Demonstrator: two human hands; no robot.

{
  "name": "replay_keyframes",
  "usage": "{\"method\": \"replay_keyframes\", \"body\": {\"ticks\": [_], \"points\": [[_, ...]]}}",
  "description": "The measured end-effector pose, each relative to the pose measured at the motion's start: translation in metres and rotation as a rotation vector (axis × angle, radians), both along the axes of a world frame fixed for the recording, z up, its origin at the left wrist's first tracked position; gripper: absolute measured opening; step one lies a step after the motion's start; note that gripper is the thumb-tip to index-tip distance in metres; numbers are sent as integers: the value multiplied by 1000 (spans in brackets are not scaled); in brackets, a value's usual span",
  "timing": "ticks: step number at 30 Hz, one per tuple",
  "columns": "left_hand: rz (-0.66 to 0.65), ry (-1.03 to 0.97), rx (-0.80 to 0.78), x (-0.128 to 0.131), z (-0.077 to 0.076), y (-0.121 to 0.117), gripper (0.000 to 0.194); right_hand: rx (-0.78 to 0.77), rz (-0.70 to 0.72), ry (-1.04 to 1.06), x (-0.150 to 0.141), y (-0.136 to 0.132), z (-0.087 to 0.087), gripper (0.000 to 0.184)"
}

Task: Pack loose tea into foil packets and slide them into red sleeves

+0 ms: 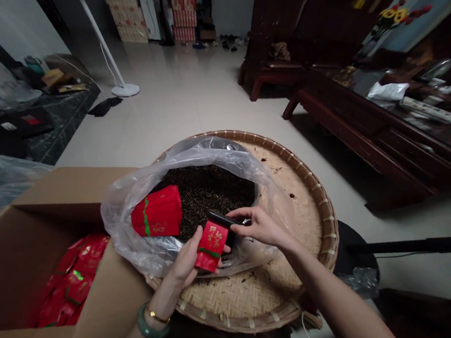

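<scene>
A small red tea packet (208,250) with gold characters and a green band is gripped in my left hand (187,262), tilted over the near side of a clear plastic bag (122,192). My right hand (257,225) pinches a black elongated tool (220,218) lying across the packet's top end; its exact kind is hard to make out. Dark loose tea leaves (212,191) fill the bag. A stack of flat red packets (158,212) rests on the leaves at the left. Under the bag is a round woven bamboo tray (306,203).
At the left stands an open cardboard box (79,183) with many red packets (74,279) inside. A dark wooden table (364,118) laden with items is at the right. A white lamp stand (124,90) and stacked cartons (127,19) are farther back.
</scene>
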State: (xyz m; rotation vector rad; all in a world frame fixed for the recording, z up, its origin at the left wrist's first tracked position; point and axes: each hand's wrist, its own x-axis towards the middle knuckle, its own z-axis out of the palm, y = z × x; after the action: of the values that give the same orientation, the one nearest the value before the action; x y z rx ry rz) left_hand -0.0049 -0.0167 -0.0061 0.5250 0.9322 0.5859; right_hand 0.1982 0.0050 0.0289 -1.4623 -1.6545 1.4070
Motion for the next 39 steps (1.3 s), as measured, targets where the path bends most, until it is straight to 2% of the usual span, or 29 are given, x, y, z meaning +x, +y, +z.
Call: {"method": "replay_keyframes", "body": {"ticks": [13,16,19,21,24,27,30,33,36,39], "points": [[-34,-24,-5,-4,-2,1,54,-23,32,21,-1,0,1,29],[-25,-31,-16,-4,-2,2,55,-82,-4,107,1,2,-2,35],[-28,-39,-26,-5,-4,2,53,-100,-78,129,10,9,-11,42],[-17,-53,-15,-5,-5,2,53,-15,-137,8,17,13,-21,42],[-11,-56,-2,-5,-6,1,56,156,-158,-289,23,16,-32,38],[-26,-56,-4,-5,-7,1,59,306,-149,-464,19,14,-32,35],[-42,-44,3,-3,-6,1,60,413,-137,-378,3,8,-21,31],[-61,-25,10,-3,-6,-1,58,467,-4,-263,-18,5,-12,28],[-88,-26,12,-3,-6,-2,56,510,78,-282,-34,5,-13,33],[-111,-29,5,-2,-7,-3,57,522,81,-324,-40,5,-17,39]]}}
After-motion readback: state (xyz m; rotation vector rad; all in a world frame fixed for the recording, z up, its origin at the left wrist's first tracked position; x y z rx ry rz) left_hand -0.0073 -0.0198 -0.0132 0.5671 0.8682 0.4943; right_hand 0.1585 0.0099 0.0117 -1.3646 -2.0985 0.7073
